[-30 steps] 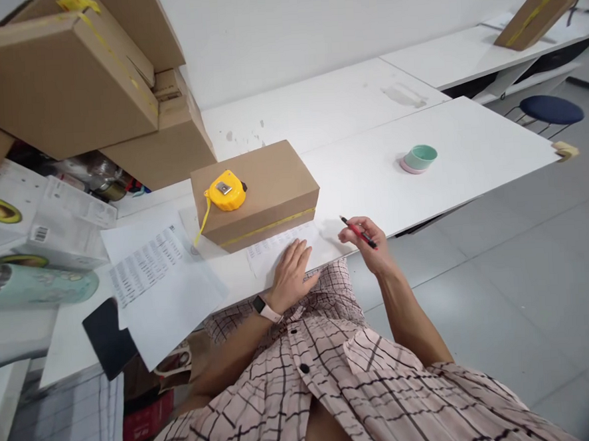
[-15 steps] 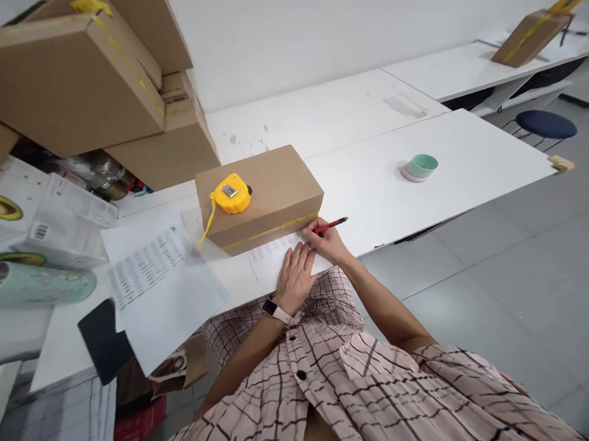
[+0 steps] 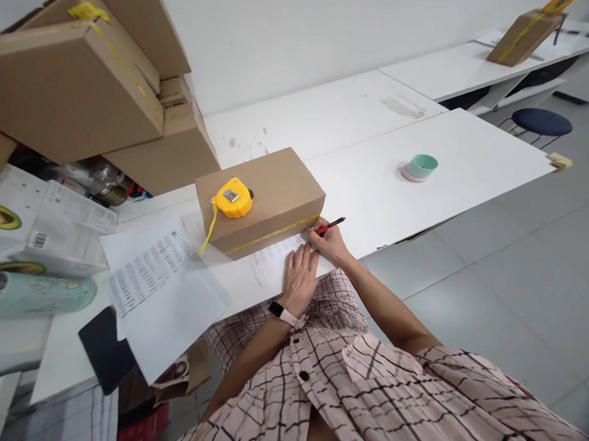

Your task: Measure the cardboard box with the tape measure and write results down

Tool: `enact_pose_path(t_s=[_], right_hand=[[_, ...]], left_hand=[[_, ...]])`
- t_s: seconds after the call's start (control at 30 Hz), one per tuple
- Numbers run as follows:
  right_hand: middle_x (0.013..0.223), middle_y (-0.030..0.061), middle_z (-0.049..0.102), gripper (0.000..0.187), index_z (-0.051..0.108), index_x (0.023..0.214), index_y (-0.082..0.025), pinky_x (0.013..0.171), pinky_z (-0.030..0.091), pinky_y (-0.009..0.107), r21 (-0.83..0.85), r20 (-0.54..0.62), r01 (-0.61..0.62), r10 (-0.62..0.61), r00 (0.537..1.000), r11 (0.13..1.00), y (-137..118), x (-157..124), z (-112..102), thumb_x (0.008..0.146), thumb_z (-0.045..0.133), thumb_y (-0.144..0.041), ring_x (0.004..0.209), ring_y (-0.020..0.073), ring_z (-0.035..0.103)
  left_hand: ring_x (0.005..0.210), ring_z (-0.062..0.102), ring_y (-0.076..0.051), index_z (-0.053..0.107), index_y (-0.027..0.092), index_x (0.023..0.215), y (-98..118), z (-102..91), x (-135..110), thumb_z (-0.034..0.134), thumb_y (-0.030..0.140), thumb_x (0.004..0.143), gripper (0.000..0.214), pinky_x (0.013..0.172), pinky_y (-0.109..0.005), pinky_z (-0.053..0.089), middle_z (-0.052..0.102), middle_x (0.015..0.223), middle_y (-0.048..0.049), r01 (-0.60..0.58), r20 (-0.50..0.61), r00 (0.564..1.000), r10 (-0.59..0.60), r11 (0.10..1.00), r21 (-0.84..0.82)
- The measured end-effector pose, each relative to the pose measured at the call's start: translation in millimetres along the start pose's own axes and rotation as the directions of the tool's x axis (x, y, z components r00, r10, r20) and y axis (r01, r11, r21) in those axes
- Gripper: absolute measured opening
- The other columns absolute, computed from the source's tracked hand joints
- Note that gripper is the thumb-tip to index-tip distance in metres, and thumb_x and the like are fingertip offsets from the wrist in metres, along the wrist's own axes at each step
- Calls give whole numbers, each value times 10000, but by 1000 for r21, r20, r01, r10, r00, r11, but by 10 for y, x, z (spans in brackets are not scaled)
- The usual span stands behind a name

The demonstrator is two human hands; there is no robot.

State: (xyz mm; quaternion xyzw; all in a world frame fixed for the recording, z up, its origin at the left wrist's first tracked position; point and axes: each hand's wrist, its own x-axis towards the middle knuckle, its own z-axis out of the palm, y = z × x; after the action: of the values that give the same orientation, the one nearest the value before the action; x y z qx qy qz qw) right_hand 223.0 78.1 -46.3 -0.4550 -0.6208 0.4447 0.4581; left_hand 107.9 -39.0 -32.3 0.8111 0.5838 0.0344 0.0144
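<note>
My right hand (image 3: 330,243) is closed round a red and black pen (image 3: 331,225), its tip hidden by my fingers over a written sheet of paper (image 3: 270,265). Flat on the same sheet lies my left hand (image 3: 299,278), fingers stretched out, a watch on its wrist. Just behind both hands stands a closed cardboard box (image 3: 272,188) with a yellow strip along its front side; it covers part of the sheet. On the box top, towards the left, rests a yellow tape measure (image 3: 233,199) with a yellow strap hanging over the edge.
Left of the box, printed sheets (image 3: 165,308) overhang the table edge beside a black flat object (image 3: 107,352). A mint flask (image 3: 44,291) and stacked cardboard boxes (image 3: 67,88) fill the far left. A green cup (image 3: 421,166) stands to the right; a blue stool (image 3: 541,121) is beyond.
The view has shifted slightly. My right hand and the pen have barely moved along the sheet by the box. My left hand stays flat on the paper.
</note>
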Motion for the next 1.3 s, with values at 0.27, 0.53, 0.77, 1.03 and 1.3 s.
enact_pose_path(t_s=[0.27, 0.53, 0.77, 1.03, 1.3], right_hand=[[586, -44, 444, 276, 447, 656, -235, 555, 326, 286, -20, 12, 18, -18, 1000, 1000, 13, -6, -7, 791, 647, -370, 560, 120, 395], [584, -45, 462, 286, 424, 650, -238, 546, 335, 281, -27, 25, 1, 0, 1000, 1000, 32, -4, -3, 776, 637, -382, 549, 118, 409], [601, -41, 456, 269, 442, 646, -235, 551, 331, 283, -23, 20, 9, -8, 1000, 1000, 21, -4, -9, 779, 630, -374, 560, 117, 399], [596, -42, 445, 285, 425, 647, -236, 561, 330, 281, -21, -4, 2, -2, 1000, 1000, 4, -2, -7, 785, 629, -379, 573, 119, 395], [564, -54, 429, 261, 431, 652, -240, 543, 314, 283, -6, 14, -7, 7, 1000, 1000, 11, -10, -10, 767, 636, -355, 540, 117, 385]], left_hand=[[1491, 358, -331, 430, 91, 1503, 28, -20, 18, 567, 256, 942, 600, 1224, -508, 287, 371, 1622, -187, 7, -3, 1000, -7, 1000, 2], [1500, 347, -326, 414, 88, 1516, 33, -30, 17, 558, 265, 944, 616, 1230, -508, 276, 365, 1625, -190, 8, 17, 1000, -8, 1000, 8], [1505, 343, -322, 416, 88, 1519, 28, -23, 17, 514, 263, 960, 594, 1231, -511, 275, 358, 1629, -191, 4, 20, 1000, -4, 1000, 12], [1514, 327, -318, 402, 90, 1526, 27, -26, 11, 526, 264, 954, 611, 1237, -511, 264, 328, 1643, -195, 7, 19, 1000, -7, 1000, 7], [1511, 334, -317, 412, 91, 1522, 34, -36, 12, 517, 266, 958, 600, 1237, -507, 268, 345, 1637, -185, 9, 20, 1000, -9, 1000, 8]])
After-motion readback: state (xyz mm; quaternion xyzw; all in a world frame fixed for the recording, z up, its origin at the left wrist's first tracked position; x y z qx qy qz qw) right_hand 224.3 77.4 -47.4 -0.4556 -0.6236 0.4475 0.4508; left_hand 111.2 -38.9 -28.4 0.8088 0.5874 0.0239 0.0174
